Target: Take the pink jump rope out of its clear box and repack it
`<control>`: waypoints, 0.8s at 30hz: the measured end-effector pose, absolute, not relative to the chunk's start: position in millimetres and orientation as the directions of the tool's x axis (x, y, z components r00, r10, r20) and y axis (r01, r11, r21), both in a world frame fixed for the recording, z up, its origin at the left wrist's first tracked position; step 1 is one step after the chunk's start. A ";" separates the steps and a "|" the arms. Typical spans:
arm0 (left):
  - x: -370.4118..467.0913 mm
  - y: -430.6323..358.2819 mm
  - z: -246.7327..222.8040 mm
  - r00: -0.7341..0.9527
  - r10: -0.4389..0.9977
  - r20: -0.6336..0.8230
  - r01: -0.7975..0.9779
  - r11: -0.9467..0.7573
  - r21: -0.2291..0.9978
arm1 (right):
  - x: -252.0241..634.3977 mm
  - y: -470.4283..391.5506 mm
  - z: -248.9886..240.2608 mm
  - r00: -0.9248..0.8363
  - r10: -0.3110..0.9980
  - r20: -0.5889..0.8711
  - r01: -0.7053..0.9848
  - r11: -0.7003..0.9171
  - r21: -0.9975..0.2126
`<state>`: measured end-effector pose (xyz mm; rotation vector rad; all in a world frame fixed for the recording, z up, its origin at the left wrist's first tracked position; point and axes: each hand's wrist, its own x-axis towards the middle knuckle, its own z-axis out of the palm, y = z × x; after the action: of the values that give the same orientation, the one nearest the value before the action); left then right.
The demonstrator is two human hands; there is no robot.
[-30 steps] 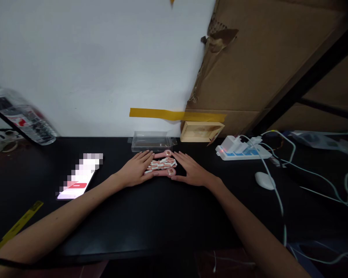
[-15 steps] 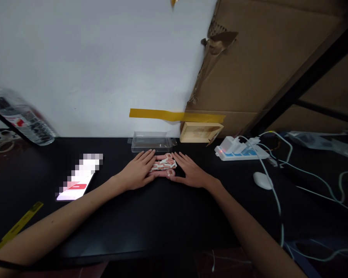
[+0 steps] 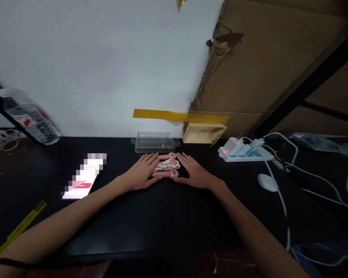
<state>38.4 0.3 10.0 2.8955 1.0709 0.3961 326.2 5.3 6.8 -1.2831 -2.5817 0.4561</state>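
Observation:
Between my hands lie two pink stick-like pieces with round, clear-covered ends, a near one and a far one. A cluster of small pink and white pieces fills the gap between the sticks; their exact kind is too small to tell. My left hand rests flat at the left end of this group, its fingers stretched out and partly over the pieces. Flat on the table at the right end is my right hand, fingers extended, its tips close to the round ends. Neither hand grips anything.
Behind the hands stand a clear plastic box and a shallow cream box. A lit phone lies left, near a water bottle. To the right are a power strip, a white mouse and loose cables.
The whole view has shifted slightly, so everything sits a little further right. Both hands and the pieces keep the same places on the table.

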 end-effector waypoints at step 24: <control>52.4 3.7 7.6 0.642 0.710 0.288 0.706 -0.695 0.140 | 323.6 4.0 12.6 -0.561 0.828 0.025 0.759 0.526 -0.384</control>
<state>52.4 3.7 7.6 2.8333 1.2217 0.5071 323.6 4.0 12.6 -1.3499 -2.5600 0.4946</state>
